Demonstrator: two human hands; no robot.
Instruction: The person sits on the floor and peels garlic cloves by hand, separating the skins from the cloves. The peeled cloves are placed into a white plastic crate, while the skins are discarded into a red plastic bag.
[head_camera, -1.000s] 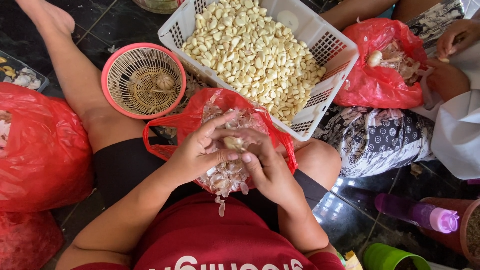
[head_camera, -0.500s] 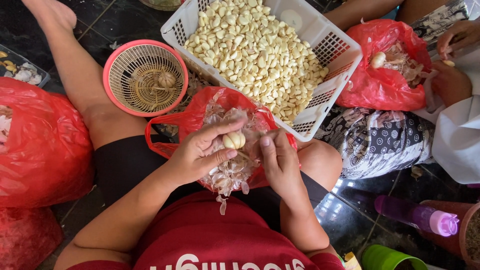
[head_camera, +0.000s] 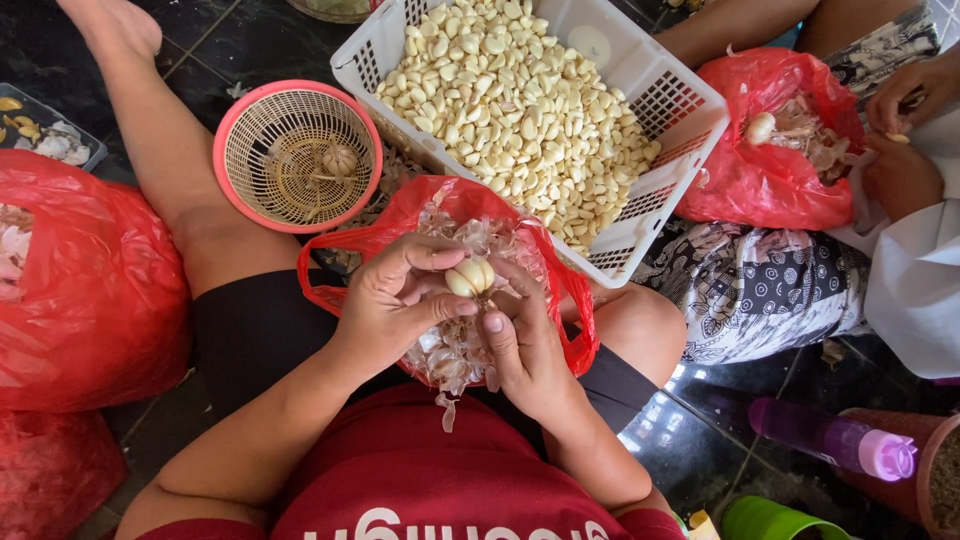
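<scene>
- A small clump of garlic cloves (head_camera: 470, 277) sits between the two hands, above the person's lap.
- The left hand (head_camera: 395, 300) pinches the garlic with its thumb and fingers closed on it.
- The right hand (head_camera: 520, 345) is just beside it, and its thumb tip touches the garlic from below.
- Both hands are close together, right over a red plastic bag (head_camera: 560, 290) that lies open on the lap.
- The bag is full of dry, papery garlic skins (head_camera: 450, 355), and one thin bit hangs down over the red shirt (head_camera: 420, 480).
- Just past the bag stands a white plastic basket (head_camera: 660, 100) with holes in its sides.
- It holds a big pile of peeled cloves (head_camera: 510, 110), pale and yellowish.
- To the left of the white basket is a round pink basket (head_camera: 298, 155) with one garlic bulb (head_camera: 338, 160) in it.
- It stands on the dark tiled floor (head_camera: 230, 45), beside the person's bare leg.
- A large red bag (head_camera: 90, 290) bulges at the far left, and another red bag (head_camera: 50, 470) lies below it.
- At the top right, another person sits with their own red bag of skins (head_camera: 760, 170), and their hand (head_camera: 915, 95) is near it.
- A purple bottle with a pink cap (head_camera: 830, 440) lies on the floor at the bottom right.
</scene>
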